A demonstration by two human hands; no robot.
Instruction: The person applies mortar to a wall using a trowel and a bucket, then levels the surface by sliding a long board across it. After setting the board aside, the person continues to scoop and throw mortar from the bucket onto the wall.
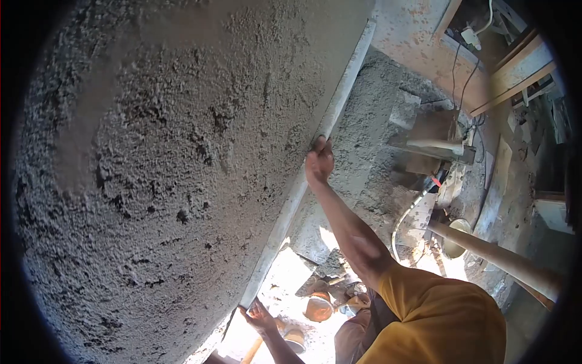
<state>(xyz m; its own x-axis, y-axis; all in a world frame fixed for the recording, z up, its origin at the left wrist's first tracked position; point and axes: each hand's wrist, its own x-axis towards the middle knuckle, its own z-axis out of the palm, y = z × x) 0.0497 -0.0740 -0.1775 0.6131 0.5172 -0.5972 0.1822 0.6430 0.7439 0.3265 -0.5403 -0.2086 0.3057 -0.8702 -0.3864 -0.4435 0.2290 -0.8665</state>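
Note:
A long, pale straightedge (pixel 280 227) runs diagonally along the edge of a wall coated in rough, wet grey plaster (pixel 163 242). My right hand (pixel 319 161) is closed around the bar near its middle, the arm stretched out from a yellow sleeve. Lower down, my left hand (pixel 259 318) grips the bar's bottom end, with part of its forearm cut off by the frame. Smoother patches show in the plaster toward the top and by the bar's upper end. Whether the bar's whole length touches the wall is hard to tell.
An orange-rimmed bucket (pixel 318 307) and a smaller container (pixel 294 341) stand on the ground below. A thick pole (pixel 494 255) juts in from the right. Near it are a round bucket (pixel 456 238), a pale hose (pixel 403 219), planks and rubble. A wooden frame (pixel 515 76) stands at upper right.

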